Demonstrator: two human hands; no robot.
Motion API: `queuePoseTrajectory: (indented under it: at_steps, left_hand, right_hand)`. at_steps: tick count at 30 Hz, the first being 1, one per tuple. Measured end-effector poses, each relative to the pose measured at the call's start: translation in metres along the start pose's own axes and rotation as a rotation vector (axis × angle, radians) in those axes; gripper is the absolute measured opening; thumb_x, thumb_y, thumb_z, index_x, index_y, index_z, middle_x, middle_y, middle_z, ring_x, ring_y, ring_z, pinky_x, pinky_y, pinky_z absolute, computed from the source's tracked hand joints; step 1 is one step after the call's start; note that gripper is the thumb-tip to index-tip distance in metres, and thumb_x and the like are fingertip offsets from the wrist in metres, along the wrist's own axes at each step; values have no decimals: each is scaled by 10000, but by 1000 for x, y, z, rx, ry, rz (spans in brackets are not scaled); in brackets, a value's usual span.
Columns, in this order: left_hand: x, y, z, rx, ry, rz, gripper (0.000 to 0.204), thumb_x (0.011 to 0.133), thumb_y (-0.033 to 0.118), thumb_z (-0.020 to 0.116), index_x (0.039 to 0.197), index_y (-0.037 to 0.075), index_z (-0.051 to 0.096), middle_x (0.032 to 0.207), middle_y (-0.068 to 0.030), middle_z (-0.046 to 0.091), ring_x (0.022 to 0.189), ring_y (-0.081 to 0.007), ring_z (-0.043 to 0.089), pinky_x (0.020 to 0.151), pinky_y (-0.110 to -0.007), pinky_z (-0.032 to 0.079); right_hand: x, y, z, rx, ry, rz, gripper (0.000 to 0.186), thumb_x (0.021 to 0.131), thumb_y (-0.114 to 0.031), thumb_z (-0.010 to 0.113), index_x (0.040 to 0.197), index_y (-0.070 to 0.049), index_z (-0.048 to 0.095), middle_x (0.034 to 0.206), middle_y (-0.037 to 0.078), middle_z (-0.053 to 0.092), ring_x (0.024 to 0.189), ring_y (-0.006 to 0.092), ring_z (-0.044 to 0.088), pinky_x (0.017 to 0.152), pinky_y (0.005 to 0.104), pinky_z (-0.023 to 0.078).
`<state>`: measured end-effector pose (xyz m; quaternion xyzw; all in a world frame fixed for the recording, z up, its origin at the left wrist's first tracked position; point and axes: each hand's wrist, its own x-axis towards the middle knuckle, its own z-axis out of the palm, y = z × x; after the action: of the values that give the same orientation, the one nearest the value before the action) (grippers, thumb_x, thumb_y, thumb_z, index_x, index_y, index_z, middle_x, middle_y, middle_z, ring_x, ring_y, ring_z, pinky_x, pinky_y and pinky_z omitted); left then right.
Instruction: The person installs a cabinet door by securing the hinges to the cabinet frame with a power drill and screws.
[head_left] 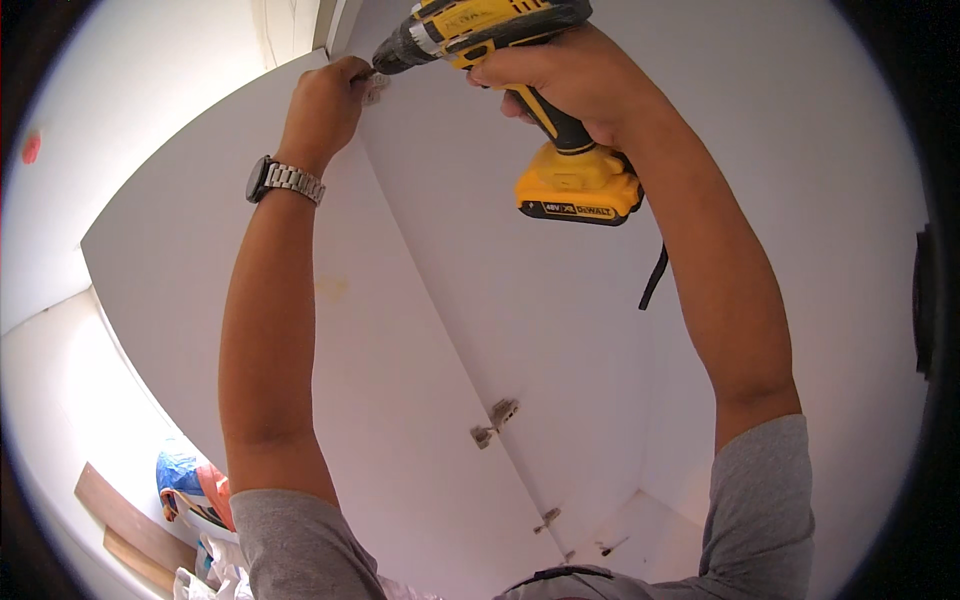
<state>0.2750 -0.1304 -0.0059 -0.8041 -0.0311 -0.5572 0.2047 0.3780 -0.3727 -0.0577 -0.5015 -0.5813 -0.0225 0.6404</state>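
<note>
Both my arms reach up to the top of a white door panel that stands open beside a white side panel. My right hand is wrapped round the grip of a yellow and black cordless drill, its chuck pointing left. The drill's tip meets the fingertips of my left hand, which are pinched together. What they hold there is too small to make out. Right beside those fingertips, a metal hinge sits at the joint between the panels, partly hidden by my hand.
Further down the joint are a middle hinge and a lower hinge. Brown boards lean at lower left, near a blue and red bag. A black strap hangs by my right forearm.
</note>
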Motion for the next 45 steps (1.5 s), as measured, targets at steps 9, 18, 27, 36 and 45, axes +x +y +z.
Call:
queuePoseTrajectory:
  at_steps: [9,18,27,36,45]
  left_hand:
    - [24,0,19,128,-51,-2,151,836,139,576,923,71,678,834,-169,661,830,-364,624,733,-448,497]
    - [27,10,16,70,-135,53,178,864,101,513,980,51,638,858,-200,653,847,-378,621,764,-474,489]
    - [16,-10,20,34,-138,142,254,857,19,457,1078,20,584,964,-221,633,961,-387,582,829,-453,463]
    - [11,-9,20,22,-136,104,276,822,-5,465,1071,8,582,956,-245,623,949,-405,576,830,-460,458]
    - [14,-11,18,-12,-132,102,266,821,-3,469,1064,-24,575,946,-245,631,948,-403,582,835,-467,458]
  right_hand:
    - [14,35,11,-310,207,-238,309,664,-200,689,900,-1,662,743,142,667,696,204,671,652,349,546]
    - [22,43,10,-354,243,-181,229,677,-172,680,867,-44,669,767,145,665,756,266,666,711,346,537]
    - [22,45,22,-367,239,-150,257,680,-190,690,893,-46,676,822,161,677,769,305,657,723,372,527]
    - [26,53,23,-356,201,-161,250,702,-217,672,885,-47,669,814,171,672,753,314,652,714,376,529]
    - [29,59,18,-450,174,-236,199,726,-191,653,861,-45,657,772,148,653,745,311,647,710,387,531]
